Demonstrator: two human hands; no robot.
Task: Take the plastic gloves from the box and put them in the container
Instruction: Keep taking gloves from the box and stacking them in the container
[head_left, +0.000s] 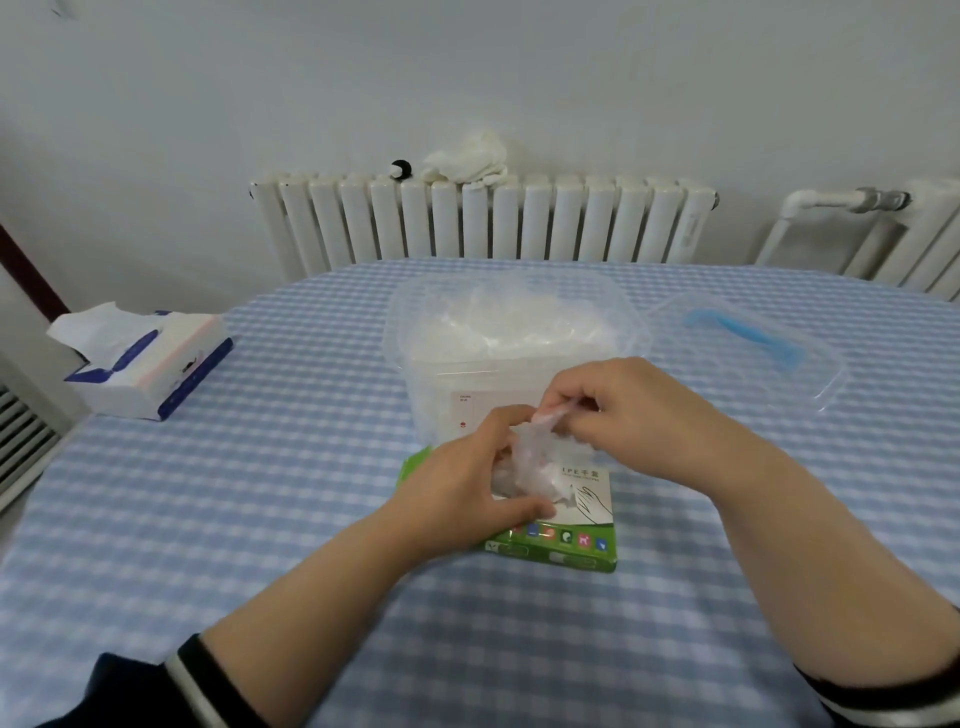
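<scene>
a round table in a blue-and-white checked cloth (260, 519) filled the view, with a white ribbed radiator (483, 221) against the wall behind it. a clear plastic container (511, 332), open-topped and already holding a heap of plastic gloves, stood mid-table. its clear lid with a blue handle (748, 348) lay just to the right. a tissue pack (145, 358) sat well apart at the left. the green-and-white glove box (566, 530) lay flat right in front of the container. the left hand (467, 483) curled round a crumpled wad of plastic gloves (524, 462) above the box, and the right hand (639, 410) pinched the wad's upper end between thumb and fingers.
</scene>
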